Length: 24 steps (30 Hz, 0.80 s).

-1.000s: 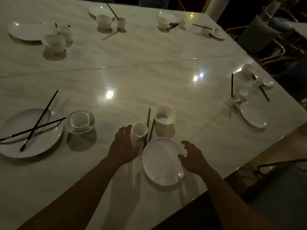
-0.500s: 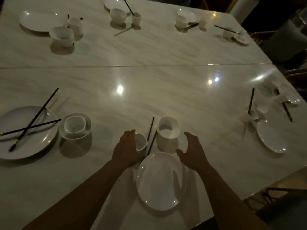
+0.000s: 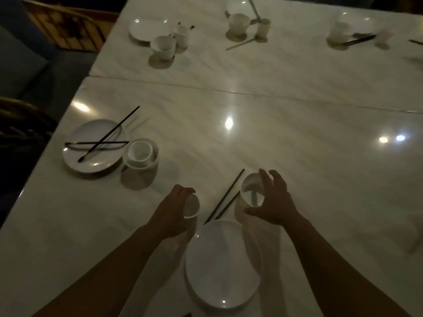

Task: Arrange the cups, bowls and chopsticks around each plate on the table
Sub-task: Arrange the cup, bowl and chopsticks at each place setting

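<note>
On the pale marble table [image 3: 286, 156], a white plate [image 3: 223, 264] is seen at the near edge, between the two forearms. A small cup [image 3: 191, 206] is held in the left hand [image 3: 175, 209], the grip closed around its side; the cup is tilted so that its mouth faces the camera, just left of the plate's far rim. The right hand [image 3: 273, 200] is spread around a bowl [image 3: 251, 191], thumb near its close side and fingers [image 3: 265, 177] over its far rim; the grip is wide, and whether the bowl is actually touched cannot be told. The bowl stands beyond the plate's far right rim. Between cup and bowl, a pair of dark chopsticks [image 3: 225, 196] is laid on the table, side by side and slanted, their near ends just at the plate's rim.

To the left, a second plate [image 3: 93, 161] is crossed by two chopsticks [image 3: 103, 140] lying in an X, and a cup is nested in a bowl [image 3: 140, 153] touching that plate's right rim. Further settings are seen across the table (blurred): a plate [image 3: 146, 29] with a bowl [image 3: 163, 46] beside it at the far left, and more white pieces towards the far right.
</note>
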Each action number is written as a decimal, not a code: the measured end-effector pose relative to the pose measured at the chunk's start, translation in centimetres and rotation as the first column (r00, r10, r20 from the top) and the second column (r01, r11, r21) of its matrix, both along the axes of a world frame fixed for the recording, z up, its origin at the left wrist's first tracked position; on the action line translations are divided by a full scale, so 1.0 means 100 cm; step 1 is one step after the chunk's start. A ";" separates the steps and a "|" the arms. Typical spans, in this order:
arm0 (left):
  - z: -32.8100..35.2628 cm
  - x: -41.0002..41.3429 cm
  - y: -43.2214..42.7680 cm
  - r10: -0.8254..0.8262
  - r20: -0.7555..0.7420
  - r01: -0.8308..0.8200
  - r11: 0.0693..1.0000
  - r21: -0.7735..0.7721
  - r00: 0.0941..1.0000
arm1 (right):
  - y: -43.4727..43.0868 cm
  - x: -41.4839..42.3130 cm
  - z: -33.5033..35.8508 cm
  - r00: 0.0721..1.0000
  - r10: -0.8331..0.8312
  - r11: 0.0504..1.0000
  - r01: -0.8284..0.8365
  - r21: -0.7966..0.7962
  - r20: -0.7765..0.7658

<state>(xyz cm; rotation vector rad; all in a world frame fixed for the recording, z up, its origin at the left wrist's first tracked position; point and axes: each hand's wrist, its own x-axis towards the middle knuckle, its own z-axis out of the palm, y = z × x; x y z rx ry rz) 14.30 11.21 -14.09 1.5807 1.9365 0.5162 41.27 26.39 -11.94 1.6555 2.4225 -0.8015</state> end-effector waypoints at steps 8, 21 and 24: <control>0.004 0.001 -0.074 0.101 -0.023 -0.101 0.995 0.001 0.995 | 0.008 -0.005 -0.007 0.996 0.090 0.995 -0.091 0.029 0.019; -0.003 0.014 -0.131 0.022 0.004 -0.022 0.998 0.052 1.000 | -0.058 0.076 0.019 0.999 0.049 0.997 -0.048 -0.060 0.015; -0.004 0.016 -0.133 -0.005 0.007 0.004 0.999 0.053 1.000 | -0.082 0.092 0.024 0.998 0.062 0.997 -0.061 -0.047 0.013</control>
